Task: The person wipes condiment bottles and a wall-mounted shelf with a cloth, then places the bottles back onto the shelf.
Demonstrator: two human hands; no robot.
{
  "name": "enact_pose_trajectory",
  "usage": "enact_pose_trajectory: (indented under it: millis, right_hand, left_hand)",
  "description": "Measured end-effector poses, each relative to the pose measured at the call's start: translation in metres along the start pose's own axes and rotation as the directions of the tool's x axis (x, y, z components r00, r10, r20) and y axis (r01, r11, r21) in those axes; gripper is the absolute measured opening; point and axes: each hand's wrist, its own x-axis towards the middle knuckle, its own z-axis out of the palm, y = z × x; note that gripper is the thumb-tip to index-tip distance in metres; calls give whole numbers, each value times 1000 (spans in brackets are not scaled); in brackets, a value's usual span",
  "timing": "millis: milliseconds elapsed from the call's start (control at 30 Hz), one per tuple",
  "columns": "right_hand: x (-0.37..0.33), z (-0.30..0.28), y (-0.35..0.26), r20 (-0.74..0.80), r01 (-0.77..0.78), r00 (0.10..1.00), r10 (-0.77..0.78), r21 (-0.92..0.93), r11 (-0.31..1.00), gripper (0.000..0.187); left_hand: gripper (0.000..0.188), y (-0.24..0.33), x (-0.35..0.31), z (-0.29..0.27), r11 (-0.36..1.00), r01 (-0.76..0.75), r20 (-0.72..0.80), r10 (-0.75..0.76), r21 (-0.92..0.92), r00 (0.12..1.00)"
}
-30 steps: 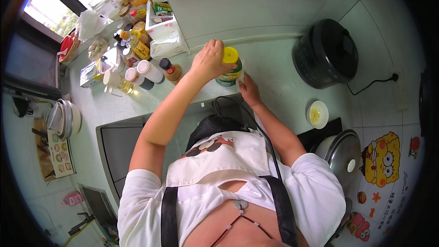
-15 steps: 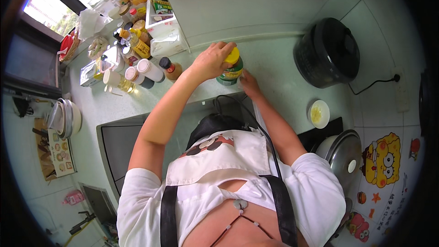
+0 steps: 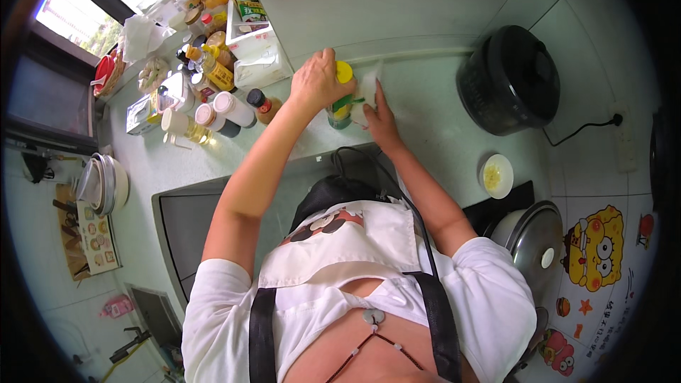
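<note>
A green jar (image 3: 340, 115) with a yellow lid stands on the counter, in front of the wall. My left hand (image 3: 314, 84) is closed round its upper part from the left, with the lid showing beside the fingers. To the right of the jar, my right hand (image 3: 381, 119) has its thumb and fingers on a thin whitish, translucent piece (image 3: 367, 92) that looks like plastic film or a bag. This piece lies close against the jar; blur hides its exact shape, and I cannot tell whether it touches.
Bottles and shakers (image 3: 225, 110) crowd the counter on the left, with a white box (image 3: 259, 64) behind. A black cooker (image 3: 507, 81) stands at right, near a small white bowl (image 3: 495, 176) of yellowish bits and a lidded pot (image 3: 532, 248). The sink (image 3: 191, 230) lies in front.
The jar and my left hand have shifted slightly left. My right hand has risen from beside the jar's base, and the whitish film has come up beside the jar with it.
</note>
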Motion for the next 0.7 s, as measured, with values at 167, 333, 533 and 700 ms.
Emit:
enact_pose_trajectory:
  millis: [167,333,533,700]
  right_hand:
    - [1,32,12,32,67,998,-62,-215,974,67]
    - [21,11,153,44,356,906,-421,-619,700,64]
    - [19,10,70,64,-311,947,314,-47,949,66]
    - [2,34,66,42,-144,989,142,57,988,69]
  left_hand:
    - [48,5,-2,5,999,-11,-12,12,43,1000]
    - [49,6,-1,8,997,-27,1,27,66,1000]
    - [52,2,-5,10,994,-4,-25,7,107,1000]
    - [53,13,-1,6,977,94,58,-107,191,993]
